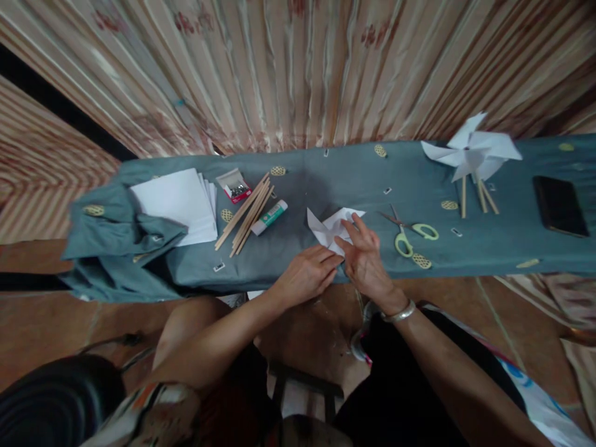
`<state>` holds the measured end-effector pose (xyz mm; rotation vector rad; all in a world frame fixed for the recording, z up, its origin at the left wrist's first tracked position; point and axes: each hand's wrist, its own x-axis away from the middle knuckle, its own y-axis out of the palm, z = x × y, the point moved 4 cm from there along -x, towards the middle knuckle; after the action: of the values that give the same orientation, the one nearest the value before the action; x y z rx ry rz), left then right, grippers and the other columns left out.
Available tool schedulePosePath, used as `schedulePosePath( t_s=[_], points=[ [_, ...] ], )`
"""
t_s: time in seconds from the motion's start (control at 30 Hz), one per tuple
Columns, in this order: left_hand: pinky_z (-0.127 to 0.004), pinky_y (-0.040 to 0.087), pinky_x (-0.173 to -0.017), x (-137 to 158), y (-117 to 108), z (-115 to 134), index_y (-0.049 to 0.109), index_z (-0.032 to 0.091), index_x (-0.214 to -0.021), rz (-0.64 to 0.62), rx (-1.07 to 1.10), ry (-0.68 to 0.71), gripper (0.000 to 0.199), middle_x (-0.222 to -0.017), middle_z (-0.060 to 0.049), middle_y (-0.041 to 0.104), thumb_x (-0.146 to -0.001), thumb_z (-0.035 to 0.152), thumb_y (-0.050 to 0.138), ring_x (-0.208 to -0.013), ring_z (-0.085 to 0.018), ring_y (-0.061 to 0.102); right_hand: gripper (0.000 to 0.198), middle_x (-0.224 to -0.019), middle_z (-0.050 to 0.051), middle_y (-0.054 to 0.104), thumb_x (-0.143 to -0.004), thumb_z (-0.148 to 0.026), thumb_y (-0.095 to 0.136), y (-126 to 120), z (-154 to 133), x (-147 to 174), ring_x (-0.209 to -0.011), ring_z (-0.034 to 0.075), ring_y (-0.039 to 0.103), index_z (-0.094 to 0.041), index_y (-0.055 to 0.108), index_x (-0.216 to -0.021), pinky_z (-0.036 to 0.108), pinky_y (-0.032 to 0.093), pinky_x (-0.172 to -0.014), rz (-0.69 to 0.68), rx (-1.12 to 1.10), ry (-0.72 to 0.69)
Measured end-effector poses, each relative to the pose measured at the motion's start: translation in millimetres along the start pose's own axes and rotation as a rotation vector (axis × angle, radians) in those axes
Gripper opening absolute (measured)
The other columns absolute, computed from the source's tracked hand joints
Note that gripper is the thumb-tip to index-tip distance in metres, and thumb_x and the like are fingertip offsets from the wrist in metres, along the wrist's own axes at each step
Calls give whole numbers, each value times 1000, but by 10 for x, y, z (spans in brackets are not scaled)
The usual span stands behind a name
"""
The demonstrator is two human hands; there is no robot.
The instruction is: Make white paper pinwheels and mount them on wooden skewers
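A white paper pinwheel [325, 231] with folded blades lies at the front edge of the cloth-covered table, between my hands. My left hand [305, 273] is closed at its near edge, fingers together; the fingertips are partly hidden. From the right, my right hand [365, 261] grips the same pinwheel, one finger across its middle and others on the right-hand blade. Just right of it lies a pair of scissors [410, 233] with light green handles, blades parted. A glue stick [270, 217] lies on its side to the left.
Wooden sticks [246, 214], an open box of small metal pieces [235, 186] and a stack of white paper [179, 202] lie left. Finished pinwheels [470, 149] on sticks and a black phone [560, 206] lie right. A pleated curtain [298, 74] hangs behind the table.
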<state>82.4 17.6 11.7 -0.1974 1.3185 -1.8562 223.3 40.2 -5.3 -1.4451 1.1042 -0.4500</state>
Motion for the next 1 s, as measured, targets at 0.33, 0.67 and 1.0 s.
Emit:
schedulePosePath(
  t_s=[0.33,0.67,1.0],
  points=[
    [-33,55,-86,-27,-254,-218,69,13,-105,198,68,-98,24,-94,-10,70,-95,21,48,-93,-20,64,41,-148,18,47,-90,-10,36,13,8,6,-149,32,22,-16,65,-118,55,32,-107,-32,3,33],
    [-31,54,-78,191,-380,-401,73,16,-99,214,292,-357,21,-90,-8,73,-89,19,55,-83,-18,67,44,-155,14,40,-82,-9,44,-5,62,43,-151,30,17,-19,63,-121,57,28,-109,20,-59,-3],
    [-30,54,-77,298,-104,-490,70,14,-103,439,1225,-931,34,-95,-9,75,-74,31,75,-81,-17,70,38,-143,16,54,-81,-5,43,-104,-20,-82,-145,33,30,-15,71,-104,57,33,-108,38,9,50]
  ],
)
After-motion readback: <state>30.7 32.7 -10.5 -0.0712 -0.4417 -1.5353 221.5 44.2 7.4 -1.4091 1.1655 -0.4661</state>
